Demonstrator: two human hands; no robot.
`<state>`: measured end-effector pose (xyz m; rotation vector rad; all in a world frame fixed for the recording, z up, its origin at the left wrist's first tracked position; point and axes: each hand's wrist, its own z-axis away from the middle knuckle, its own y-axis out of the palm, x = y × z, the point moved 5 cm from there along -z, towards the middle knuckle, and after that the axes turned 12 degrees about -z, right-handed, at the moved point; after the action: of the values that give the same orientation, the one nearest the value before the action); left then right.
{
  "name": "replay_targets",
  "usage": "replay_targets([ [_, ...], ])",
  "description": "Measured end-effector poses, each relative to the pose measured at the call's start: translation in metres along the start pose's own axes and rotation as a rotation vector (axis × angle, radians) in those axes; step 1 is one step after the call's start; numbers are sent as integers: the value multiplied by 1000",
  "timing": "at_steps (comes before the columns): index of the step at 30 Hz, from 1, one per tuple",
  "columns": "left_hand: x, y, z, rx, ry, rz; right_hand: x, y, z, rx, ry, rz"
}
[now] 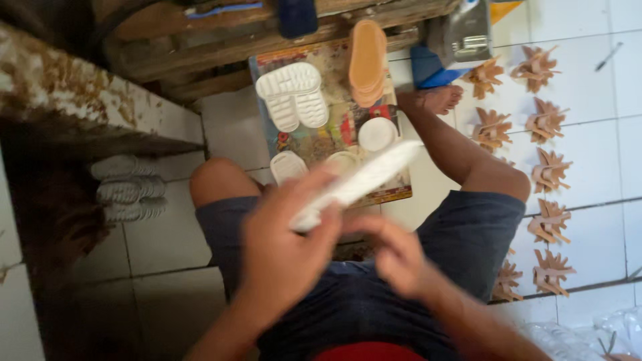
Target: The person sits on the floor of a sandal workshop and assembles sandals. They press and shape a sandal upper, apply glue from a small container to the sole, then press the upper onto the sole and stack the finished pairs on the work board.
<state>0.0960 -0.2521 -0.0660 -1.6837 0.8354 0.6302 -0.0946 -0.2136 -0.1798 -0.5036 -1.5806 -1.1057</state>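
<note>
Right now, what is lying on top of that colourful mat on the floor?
On the colourful mat: white soles, a tan sole stack, a white round lid. The held white sole hides the mat's near edge.

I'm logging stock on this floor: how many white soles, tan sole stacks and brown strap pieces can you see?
White soles: 8, one in the left hand, four on the board, three by the ledge
Tan sole stacks: 1
Brown strap pieces: about 11, some partly hidden
Total: about 20
</note>
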Motion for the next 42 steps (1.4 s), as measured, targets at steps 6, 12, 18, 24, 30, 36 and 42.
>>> replay_targets([
  [6, 85, -31, 20, -289, -410, 844, -60, -67, -81, 50, -95, 1239],
  [12, 83, 6, 44, -53, -607, 1268, -71, -74, -78, 61, -278, 1351],
  [18, 60, 15, 53, 233, -553, 784, -20, -51, -47, -19, -263, 1079],
  [24, 24, 21, 57, 473, -416, 573, 49, -11, -3, -167, -803, 1015],
  [30, 4, 26, 45, 493, -467, 777, 69, 13, 1, -110, -1049, 832],
  [36, -14, 23, 33, 426, -358, 449, 64, 1, 12, -273, -610, 1075],
  [42, -32, 17, 25, 265, -107, 342, 75, -8, 12, -305, -966, 1124],
])
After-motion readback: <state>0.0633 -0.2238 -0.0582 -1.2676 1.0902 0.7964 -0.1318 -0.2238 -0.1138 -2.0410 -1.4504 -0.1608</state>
